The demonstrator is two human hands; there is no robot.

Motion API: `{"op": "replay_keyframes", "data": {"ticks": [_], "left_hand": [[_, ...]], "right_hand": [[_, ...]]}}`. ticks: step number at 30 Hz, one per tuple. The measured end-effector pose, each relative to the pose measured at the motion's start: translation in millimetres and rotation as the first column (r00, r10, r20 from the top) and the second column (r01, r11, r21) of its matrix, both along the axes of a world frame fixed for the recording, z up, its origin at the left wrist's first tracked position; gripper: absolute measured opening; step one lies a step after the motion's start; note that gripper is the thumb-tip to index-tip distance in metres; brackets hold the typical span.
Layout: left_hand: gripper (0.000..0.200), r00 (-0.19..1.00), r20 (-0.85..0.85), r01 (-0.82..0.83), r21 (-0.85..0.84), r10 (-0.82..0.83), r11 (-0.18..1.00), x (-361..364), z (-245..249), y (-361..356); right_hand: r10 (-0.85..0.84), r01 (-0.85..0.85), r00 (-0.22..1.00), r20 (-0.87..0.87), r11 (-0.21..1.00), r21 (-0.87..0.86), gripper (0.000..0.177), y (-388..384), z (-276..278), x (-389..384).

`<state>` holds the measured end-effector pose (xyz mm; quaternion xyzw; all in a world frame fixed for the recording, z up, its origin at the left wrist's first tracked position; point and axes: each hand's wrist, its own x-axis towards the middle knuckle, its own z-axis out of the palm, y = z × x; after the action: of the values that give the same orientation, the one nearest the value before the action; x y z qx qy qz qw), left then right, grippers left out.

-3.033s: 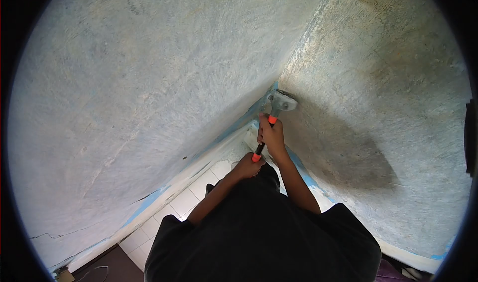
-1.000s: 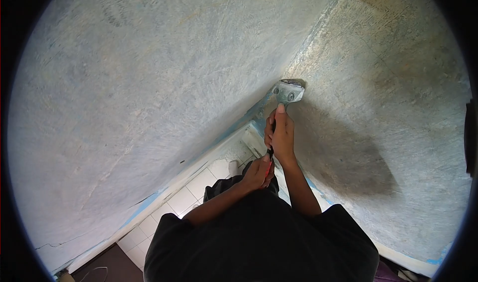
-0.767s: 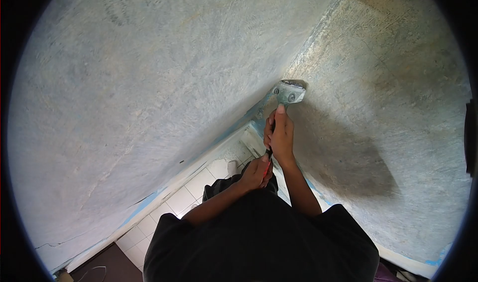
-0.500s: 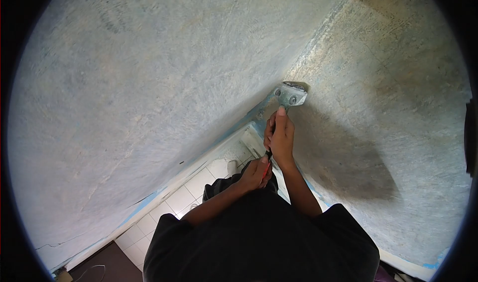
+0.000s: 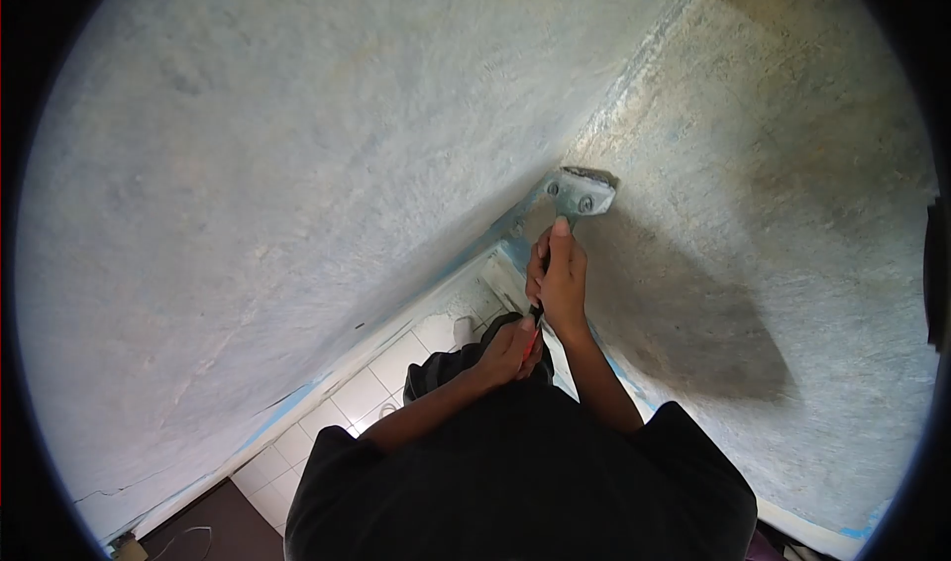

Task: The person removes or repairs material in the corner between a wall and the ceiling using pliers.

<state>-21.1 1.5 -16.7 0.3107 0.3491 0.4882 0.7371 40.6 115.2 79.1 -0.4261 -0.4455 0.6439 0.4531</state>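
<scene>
Both hands grip one long-handled scraper [image 5: 584,197], its wide grey head with two screws held at the corner where two walls meet. My right hand [image 5: 563,282] is closed round the upper handle, the thumb lying along it just below the head. Lower down, near my body, my left hand [image 5: 510,351] is wrapped round the red and black end of the handle. The head's far edge is at the right wall [image 5: 733,165], close to the corner seam; the left wall [image 5: 267,185] runs beside it. My palms hide most of the handle.
White floor tiles [image 5: 362,395] show below between the left wall and my body. A dark brown surface [image 5: 213,523] with a thin wire lies at the lower left. Blue paint remnants [image 5: 287,403] line the base of the walls. A dark object [image 5: 935,274] stands at the right edge.
The scraper head has shifted very slightly down and to the right along the wall. Both hands keep their hold on the handle.
</scene>
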Motion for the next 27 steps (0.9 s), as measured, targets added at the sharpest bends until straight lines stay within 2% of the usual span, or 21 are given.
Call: {"op": "replay_keyframes", "data": {"ticks": [4,10,13,16,19,22,27], "left_hand": [[0.052,1.0,-0.023,0.0,0.035,0.001,0.999,-7.1,-5.4,6.1],[0.052,0.999,-0.048,-0.011,0.025,0.012,1.0,-4.8,2.0,4.3],[0.052,0.998,-0.066,0.005,0.004,-0.004,1.0,-13.2,-1.7,5.5],[0.051,0.999,-0.034,-0.005,-0.002,0.005,1.0,-5.1,-0.2,2.6],[0.051,0.999,-0.047,0.02,0.017,-0.02,1.0,-5.4,-0.8,2.8],[0.051,0.995,-0.095,0.013,0.006,-0.012,1.0,-11.7,3.2,6.2],[0.051,0.993,-0.117,-0.017,0.047,0.022,0.999,-8.9,14.6,-0.7]], "right_hand": [[-0.013,0.01,0.998,0.055,0.999,0.044,0.049,1.3,1.6,-7.4],[-0.007,0.007,1.0,0.003,1.0,-0.015,0.05,2.5,-1.4,-3.1],[-0.012,0.011,1.0,0.019,0.999,0.051,0.049,2.1,-3.4,-8.9],[-0.007,0.007,1.0,0.002,1.0,-0.004,0.049,0.2,3.9,-2.6],[-0.029,0.029,1.0,-0.01,1.0,0.005,0.048,-2.1,-0.1,0.0],[-0.028,0.024,0.999,0.045,0.996,0.086,0.049,0.4,0.7,-6.0],[0.004,-0.005,1.0,0.013,0.998,0.059,0.049,-3.3,9.5,-2.4]]}}
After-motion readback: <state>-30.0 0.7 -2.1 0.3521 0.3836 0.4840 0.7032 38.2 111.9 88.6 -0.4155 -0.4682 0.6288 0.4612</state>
